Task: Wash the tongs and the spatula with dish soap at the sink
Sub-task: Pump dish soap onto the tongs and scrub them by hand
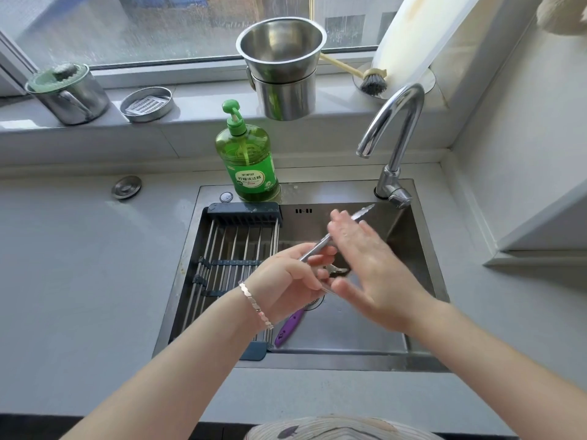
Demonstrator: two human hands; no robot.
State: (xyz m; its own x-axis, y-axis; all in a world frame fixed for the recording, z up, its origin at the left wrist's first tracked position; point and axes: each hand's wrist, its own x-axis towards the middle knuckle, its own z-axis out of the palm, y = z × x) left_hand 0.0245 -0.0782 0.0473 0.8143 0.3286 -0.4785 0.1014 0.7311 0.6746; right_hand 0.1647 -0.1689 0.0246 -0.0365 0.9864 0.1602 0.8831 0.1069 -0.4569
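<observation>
Over the steel sink [425,271] my left hand [286,277] grips the hinge end of the metal tongs [362,212], which slant up to the right toward the tap. My right hand [368,262] lies flat along the tongs' arms, fingers stretched and together, covering their middle. A purple handle, probably the spatula [290,325], rests on the sink floor under my left wrist; its blade is hidden. The green dish soap bottle [249,160] stands at the sink's back rim. No water runs from the tap [394,122].
A roll-up drying rack [235,249] covers the sink's left part. On the windowsill stand two stacked steel pots [282,68], a lidded steel mug [70,93], a small grater tin [146,104] and a dish brush [373,82]. A sink plug [126,186] lies on the grey counter.
</observation>
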